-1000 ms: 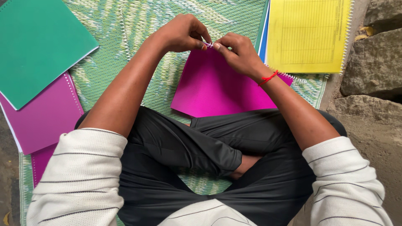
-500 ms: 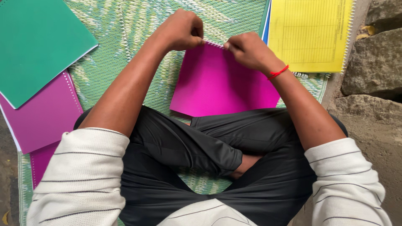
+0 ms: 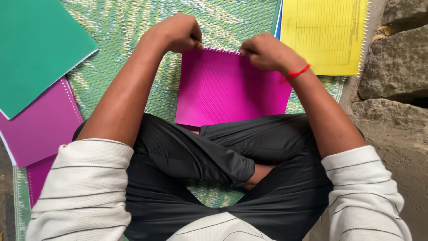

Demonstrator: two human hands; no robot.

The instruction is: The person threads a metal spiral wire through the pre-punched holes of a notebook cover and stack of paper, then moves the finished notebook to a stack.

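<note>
I sit cross-legged on a big green woven mat (image 3: 232,22) that has pale leaf shapes on it. My legs are in dark trousers and my sleeves are white with thin stripes, pushed up.

To my right, off the mat, are grey stones (image 3: 397,67) and bare dirt.

At my far left lies a green notebook (image 3: 35,49). It rests partly on top of a purple notebook (image 3: 40,125), and another purple one pokes out from under that, close to my left elbow. At the top right lies a yellow notebook (image 3: 325,33) with a wire coil down its right side. A thin blue edge shows under its left side.

Right in front of me, on the mat and just past my crossed legs, lies the bright pink notebook (image 3: 232,87). Its cover has tiny bumps. Its near edge touches my trousers. Along its far edge runs a white wire coil (image 3: 220,49).

My left hand (image 3: 176,32) is curled up tight at the left end of that coil, with fingertips pinching it. My right hand (image 3: 265,51) is curled too and pinches the coil farther along, at the pink notebook's far edge. A thin red string (image 3: 298,72) is tied round my right wrist.
</note>
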